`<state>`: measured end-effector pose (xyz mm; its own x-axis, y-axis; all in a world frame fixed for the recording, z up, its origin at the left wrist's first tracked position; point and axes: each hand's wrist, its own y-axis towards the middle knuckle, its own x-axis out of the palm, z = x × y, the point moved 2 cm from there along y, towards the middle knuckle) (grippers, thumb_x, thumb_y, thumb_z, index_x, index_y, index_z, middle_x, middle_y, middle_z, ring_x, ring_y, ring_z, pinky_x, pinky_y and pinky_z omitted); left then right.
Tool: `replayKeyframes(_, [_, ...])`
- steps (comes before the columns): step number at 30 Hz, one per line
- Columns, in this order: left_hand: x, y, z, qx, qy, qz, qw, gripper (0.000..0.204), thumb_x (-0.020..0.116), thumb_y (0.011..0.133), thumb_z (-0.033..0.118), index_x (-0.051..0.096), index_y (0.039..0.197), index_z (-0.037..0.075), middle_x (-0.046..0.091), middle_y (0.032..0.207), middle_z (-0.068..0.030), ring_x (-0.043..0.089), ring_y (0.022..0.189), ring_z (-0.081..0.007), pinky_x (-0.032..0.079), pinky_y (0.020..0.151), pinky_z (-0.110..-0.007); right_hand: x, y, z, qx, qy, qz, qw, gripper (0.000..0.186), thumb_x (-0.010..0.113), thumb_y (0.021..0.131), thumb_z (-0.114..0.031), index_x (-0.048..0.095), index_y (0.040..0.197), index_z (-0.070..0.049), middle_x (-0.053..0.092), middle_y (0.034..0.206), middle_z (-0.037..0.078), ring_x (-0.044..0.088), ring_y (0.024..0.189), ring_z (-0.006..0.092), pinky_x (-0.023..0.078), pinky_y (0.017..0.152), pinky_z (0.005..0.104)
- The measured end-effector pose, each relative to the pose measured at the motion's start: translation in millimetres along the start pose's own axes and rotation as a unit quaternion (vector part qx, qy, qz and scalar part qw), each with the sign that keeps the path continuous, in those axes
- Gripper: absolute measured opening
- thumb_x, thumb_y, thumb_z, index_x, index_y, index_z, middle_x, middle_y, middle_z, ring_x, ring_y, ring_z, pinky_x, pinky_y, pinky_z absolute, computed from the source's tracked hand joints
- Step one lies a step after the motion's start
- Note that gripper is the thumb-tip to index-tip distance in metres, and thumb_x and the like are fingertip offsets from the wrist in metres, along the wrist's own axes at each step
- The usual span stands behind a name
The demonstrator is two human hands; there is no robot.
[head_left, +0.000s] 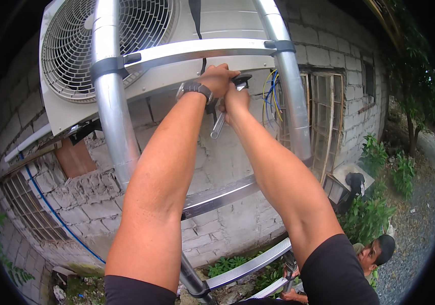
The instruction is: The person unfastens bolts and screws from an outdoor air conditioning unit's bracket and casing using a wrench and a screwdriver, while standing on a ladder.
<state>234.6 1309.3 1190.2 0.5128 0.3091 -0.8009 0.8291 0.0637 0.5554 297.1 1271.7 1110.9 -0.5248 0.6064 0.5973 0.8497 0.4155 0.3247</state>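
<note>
Both my arms reach up between the ladder's rails to the underside of a white outdoor air-conditioner unit (217, 23). My right hand (236, 104) is closed round a silver wrench (218, 126), whose handle sticks out below the fist. Just above that fist is a dark bracket-like piece (243, 80) under the unit's lower edge. My left hand (216, 81), with a watch at the wrist, is closed beside it, touching or nearly touching the right. What its fingers hold is hidden. A black strap (196, 15) hangs down the unit's front and passes behind the left hand.
An aluminium ladder (202, 50) frames my arms, its rungs crossing above and below. Blue and yellow wires (273, 94) hang beside the right rail. Behind is a grey block wall (212, 170) with a barred window (324, 112). At lower right a person (375, 254) grips the ladder below.
</note>
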Motion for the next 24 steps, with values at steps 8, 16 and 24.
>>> replayKeyframes(8, [-5.1,0.3,-4.5,-0.020,-0.006,-0.037,0.999,0.070,0.054,0.086,-0.008,0.056,0.146,0.029,0.055,0.130,-0.0131,0.054,0.125,-0.0322,0.045,0.109,-0.042,3.0,-7.7,-1.6,0.001,-0.046,0.025,0.999,0.013,0.047,0.101,-0.016,0.054,0.096,-0.006,0.050,0.072,0.002,0.045,0.054,0.0134,0.034,0.047,0.0323])
replayKeyframes(16, [-1.4,4.9,-3.9,-0.032,-0.012,-0.040,0.999,0.070,0.056,0.086,-0.006,0.055,0.147,0.028,0.055,0.129,-0.0132,0.053,0.124,-0.0322,0.046,0.109,-0.042,2.7,-5.8,1.3,0.007,0.008,-0.001,1.000,0.012,0.046,0.098,-0.009,0.055,0.099,-0.001,0.055,0.078,0.007,0.051,0.061,0.0162,0.040,0.049,0.0332])
replayKeyframes(24, [-5.5,8.2,-1.7,-0.007,0.018,-0.055,0.998,0.065,0.061,0.089,0.000,0.055,0.147,0.029,0.055,0.127,-0.0126,0.054,0.122,-0.0324,0.046,0.107,-0.043,7.9,8.1,3.4,0.035,0.123,-0.055,0.990,0.021,0.040,0.103,-0.014,0.051,0.106,0.003,0.058,0.085,0.012,0.055,0.057,0.0182,0.043,0.046,0.0343])
